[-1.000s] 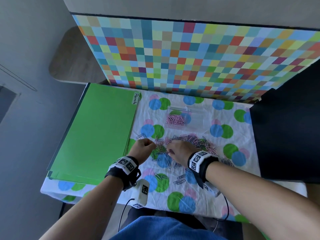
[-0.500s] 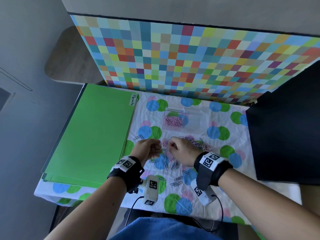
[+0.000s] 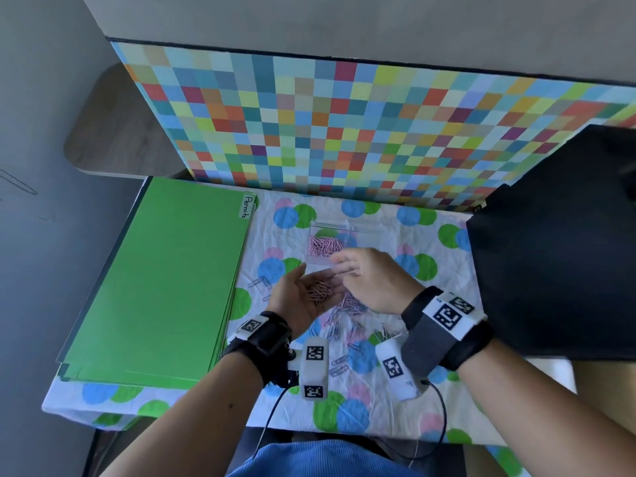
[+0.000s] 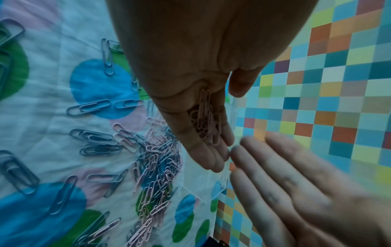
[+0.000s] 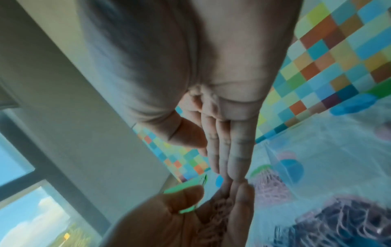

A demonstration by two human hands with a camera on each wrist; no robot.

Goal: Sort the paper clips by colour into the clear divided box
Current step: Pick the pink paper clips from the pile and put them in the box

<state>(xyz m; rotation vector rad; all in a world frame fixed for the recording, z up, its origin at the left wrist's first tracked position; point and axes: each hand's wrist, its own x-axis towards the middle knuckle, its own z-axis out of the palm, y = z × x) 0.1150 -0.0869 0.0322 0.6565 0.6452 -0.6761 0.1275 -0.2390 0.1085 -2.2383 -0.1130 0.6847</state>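
My left hand [image 3: 303,299] lies palm up above the cloth with its fingers straight, and a small heap of pink clips [image 3: 320,290] [image 4: 206,120] rests in the palm. My right hand [image 3: 370,275] [image 5: 222,133] is flat and blurred, its straight fingers meeting the left fingertips and holding nothing. Just beyond both hands stands the clear divided box [image 3: 364,235], with pink clips [image 3: 323,244] in its left compartment. The mixed pile of pink and blue clips [image 3: 347,306] [image 4: 156,158] lies on the cloth under the hands.
A stack of green folders [image 3: 161,280] labelled "Permits" fills the left side. A chequered board [image 3: 344,125] walls off the back, and a black panel [image 3: 550,253] the right. Loose blue clips [image 3: 340,363] lie near the front; a pair of clips [image 3: 260,282] lies by the folders.
Both hands have lifted off the pile. The left has turned palm up with pink clips in it. The right has opened flat and moved forward to the left fingertips, near the box.
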